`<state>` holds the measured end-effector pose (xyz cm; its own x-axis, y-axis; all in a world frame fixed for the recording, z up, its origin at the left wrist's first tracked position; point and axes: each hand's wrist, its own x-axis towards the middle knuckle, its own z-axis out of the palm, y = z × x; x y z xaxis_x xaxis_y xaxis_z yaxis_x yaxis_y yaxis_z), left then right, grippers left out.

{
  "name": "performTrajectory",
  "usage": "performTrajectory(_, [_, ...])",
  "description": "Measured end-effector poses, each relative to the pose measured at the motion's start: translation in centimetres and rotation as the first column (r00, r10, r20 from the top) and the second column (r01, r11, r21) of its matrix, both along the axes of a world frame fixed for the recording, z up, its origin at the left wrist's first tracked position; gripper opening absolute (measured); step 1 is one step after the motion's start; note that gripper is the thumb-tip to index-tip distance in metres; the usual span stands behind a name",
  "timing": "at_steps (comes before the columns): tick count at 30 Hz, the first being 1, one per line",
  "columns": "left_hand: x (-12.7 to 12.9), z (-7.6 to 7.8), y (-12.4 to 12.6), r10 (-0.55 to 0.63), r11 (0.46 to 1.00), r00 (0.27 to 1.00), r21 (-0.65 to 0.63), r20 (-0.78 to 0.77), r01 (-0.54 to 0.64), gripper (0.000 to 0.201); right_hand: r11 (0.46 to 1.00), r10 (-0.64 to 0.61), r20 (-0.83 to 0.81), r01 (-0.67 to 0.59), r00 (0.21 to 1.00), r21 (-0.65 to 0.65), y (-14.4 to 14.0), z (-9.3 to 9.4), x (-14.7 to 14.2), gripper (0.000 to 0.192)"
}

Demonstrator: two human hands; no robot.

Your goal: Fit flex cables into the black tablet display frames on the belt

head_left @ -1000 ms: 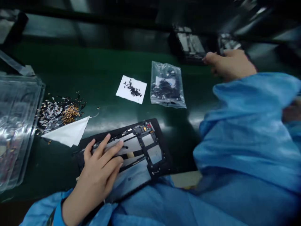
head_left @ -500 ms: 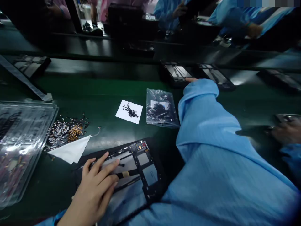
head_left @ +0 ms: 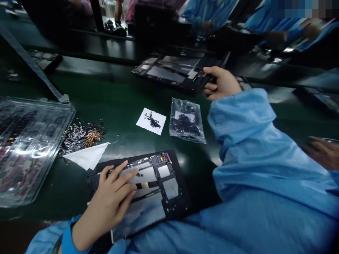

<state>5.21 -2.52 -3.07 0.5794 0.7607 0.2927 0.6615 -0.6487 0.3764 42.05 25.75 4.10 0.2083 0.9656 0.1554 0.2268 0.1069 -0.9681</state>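
Half a second ago my right hand (head_left: 221,84) was stretched flat to the far row of frames, only fingertips past the cuff. Now it's closed on the right end of a far frame (head_left: 172,72) and has that frame swung out of the row, right end toward me. The frame sat square-on in line with its neighbour before. Now its long axis runs left-right with a slight skew, left end farther away, right end in my grip. Open side up, grey panels showing. Whether it's lifted off the table (head_left: 119,102) or sliding, can't tell.

Left hand (head_left: 111,201) unchanged: flat, fingers spread, pressing on the near frame (head_left: 159,183) at the table's front edge. That one's long axis also runs roughly left-right, right end a bit farther from me, bare side up, connector strip along the far edge. Its near edge overhangs my lap.

Between the two frames: bag (head_left: 186,121) of black parts, and just left of it a paper (head_left: 151,121) with a few loose black bits. Both haven't moved. Pile (head_left: 81,135) of small metal parts sits left, touching a white sheet (head_left: 88,158), with clear trays (head_left: 29,148) stacked at the far left.

Another person's hand (head_left: 321,151) at the right edge, blurred, apart from mine.
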Motion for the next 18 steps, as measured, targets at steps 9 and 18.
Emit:
performTrajectory(9, [0.1, 0.0, -0.1, 0.019, 0.999, 0.996, -0.041, 0.084, -0.016, 0.019, 0.893, 0.250, -0.314, -0.344, 0.916, -0.291, -6.6, 1.1, -12.2, 0.028])
performTrajectory(18, [0.1, -0.1, 0.2, -0.005, 0.999, 0.995, -0.034, 0.095, 0.009, 0.017, 0.888, -0.437, -0.089, 0.414, 0.895, -0.201, -22.2, 0.7, -2.2, 0.036])
